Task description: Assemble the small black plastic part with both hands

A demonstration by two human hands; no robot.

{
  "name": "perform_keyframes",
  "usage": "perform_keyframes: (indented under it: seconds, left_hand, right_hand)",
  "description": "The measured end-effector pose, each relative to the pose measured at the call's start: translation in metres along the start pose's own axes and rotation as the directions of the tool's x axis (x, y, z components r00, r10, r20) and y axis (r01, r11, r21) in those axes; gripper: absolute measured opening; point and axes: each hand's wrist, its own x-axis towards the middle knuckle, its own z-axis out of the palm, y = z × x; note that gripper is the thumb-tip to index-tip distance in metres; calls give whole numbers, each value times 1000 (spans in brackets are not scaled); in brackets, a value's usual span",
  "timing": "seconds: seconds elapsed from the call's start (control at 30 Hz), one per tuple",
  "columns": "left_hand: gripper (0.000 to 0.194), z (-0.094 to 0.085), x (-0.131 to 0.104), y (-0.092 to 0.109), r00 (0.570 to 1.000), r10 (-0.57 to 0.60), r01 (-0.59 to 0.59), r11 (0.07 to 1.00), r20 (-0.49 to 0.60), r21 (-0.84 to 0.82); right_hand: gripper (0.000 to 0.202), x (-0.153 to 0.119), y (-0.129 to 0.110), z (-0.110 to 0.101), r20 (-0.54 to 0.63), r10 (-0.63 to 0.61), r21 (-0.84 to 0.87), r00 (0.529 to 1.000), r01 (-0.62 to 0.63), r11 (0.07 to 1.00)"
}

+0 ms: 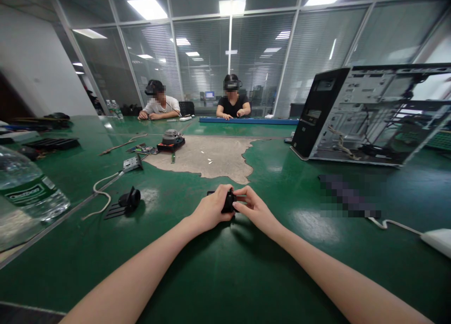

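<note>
Over the near middle of the green tabletop [197, 277], the person's left hand [214, 204] is curled around a small black part [229, 203], while the right hand [256, 210] has its thumb and fingertips drawn narrow on the part's right end. The handling looks to be under way rather than finished, since both hands are on the part and it has not been set down, though the fingers cover so much that what is done to it and what is left cannot be told. A black finned piece [129, 200] lies well apart to the left, untouched, and an open-sided computer case [319, 110] stands farther off to the right.
</note>
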Motion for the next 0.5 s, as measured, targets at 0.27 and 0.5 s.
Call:
perform_keyframes:
  seconds: [0.27, 0.5]
  left_hand:
    - [61, 0, 0, -1, 1000, -13, 13, 1000, 4, 5]
    - [58, -1, 0, 0, 1000, -11, 11, 1000, 7, 6]
  right_hand:
    - [28, 3, 4, -1, -15, 22, -59, 1000, -23, 998]
    - [18, 2, 2, -2, -6, -11, -26, 1000, 10, 1000]
